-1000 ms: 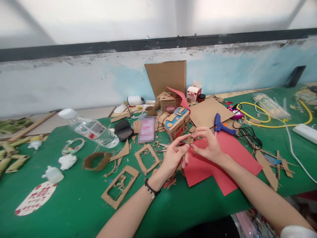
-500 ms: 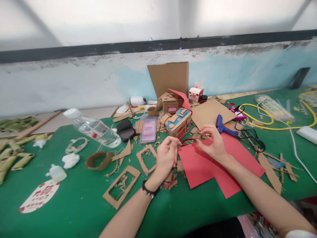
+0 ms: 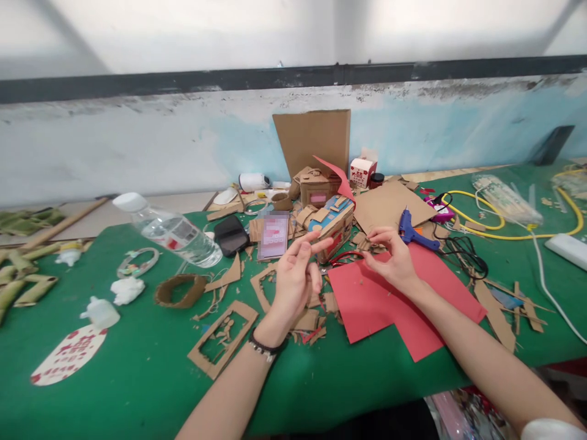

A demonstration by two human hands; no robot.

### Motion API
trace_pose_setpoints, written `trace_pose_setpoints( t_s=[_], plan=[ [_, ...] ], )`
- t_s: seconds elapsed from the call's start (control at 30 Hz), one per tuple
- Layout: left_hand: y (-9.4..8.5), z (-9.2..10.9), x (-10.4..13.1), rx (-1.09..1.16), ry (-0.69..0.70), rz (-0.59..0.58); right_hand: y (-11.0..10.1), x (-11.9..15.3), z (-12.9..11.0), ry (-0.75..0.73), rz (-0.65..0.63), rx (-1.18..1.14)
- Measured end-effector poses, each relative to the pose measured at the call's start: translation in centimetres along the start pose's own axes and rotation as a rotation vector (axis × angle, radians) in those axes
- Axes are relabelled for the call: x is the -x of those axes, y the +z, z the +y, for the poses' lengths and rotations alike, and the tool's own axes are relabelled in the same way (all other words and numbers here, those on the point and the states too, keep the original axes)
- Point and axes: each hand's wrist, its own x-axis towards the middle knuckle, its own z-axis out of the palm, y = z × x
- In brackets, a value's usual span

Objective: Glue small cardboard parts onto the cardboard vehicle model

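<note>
My left hand [image 3: 296,278] hovers above the cardboard scraps with its fingers stretched apart and nothing visible in them. To its right, my right hand [image 3: 393,260] is curved over the red paper [image 3: 413,305], thumb and fingers apart, with no held thing that I can make out. Between the hands lie scissors with red handles [image 3: 347,256], close to the right thumb. Just behind is a cardboard box model [image 3: 337,229] with blue and red paper on it. Two cut cardboard frames [image 3: 208,365] lie near the left forearm, one partly covered by the left hand.
A water bottle [image 3: 172,232] stands at left beside a cardboard ring [image 3: 165,293]. A phone [image 3: 273,238] is propped behind my left hand. At right are a blue glue gun [image 3: 415,232], a cardboard sheet [image 3: 389,205], a yellow cable [image 3: 523,235] and a white power strip [image 3: 567,252].
My left hand has moved slightly left, away from the scissors, and its fingers have gone from a closed pinch to spread. The right hand stays nearly in place. The view has shifted slightly.
</note>
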Motion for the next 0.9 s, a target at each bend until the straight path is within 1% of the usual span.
trace_pose_setpoints(
  t_s=[0.07,0.17,0.33,0.57,0.7,0.8,0.83,0.9],
  plan=[
    [0.1,0.4,0.2,0.043,-0.051,-0.048,-0.1,0.0,0.0,-0.006,0.002,0.009],
    [0.1,0.6,0.4,0.077,-0.106,-0.085,-0.1,-0.1,-0.1,-0.005,-0.001,0.029],
    [0.1,0.8,0.5,0.128,-0.169,-0.109,0.0,0.0,-0.1,0.0,-0.019,0.045],
    [0.3,1.2,0.7,0.16,-0.206,-0.12,0.0,-0.1,-0.3,0.003,-0.029,0.057],
    [0.2,0.9,0.6,0.153,-0.195,-0.122,-0.2,-0.3,-0.7,-0.005,-0.041,0.082],
    [0.1,0.7,0.6,0.095,-0.156,-0.127,-0.4,-0.4,-0.9,-0.001,-0.037,0.097],
    [0.0,0.7,0.8,0.059,-0.115,-0.126,-0.4,-0.5,-1.0,0.0,-0.032,0.101],
    [-0.1,0.6,1.1,-0.05,0.027,-0.098,-0.6,-0.5,-1.1,0.005,-0.025,0.113]
  ],
)
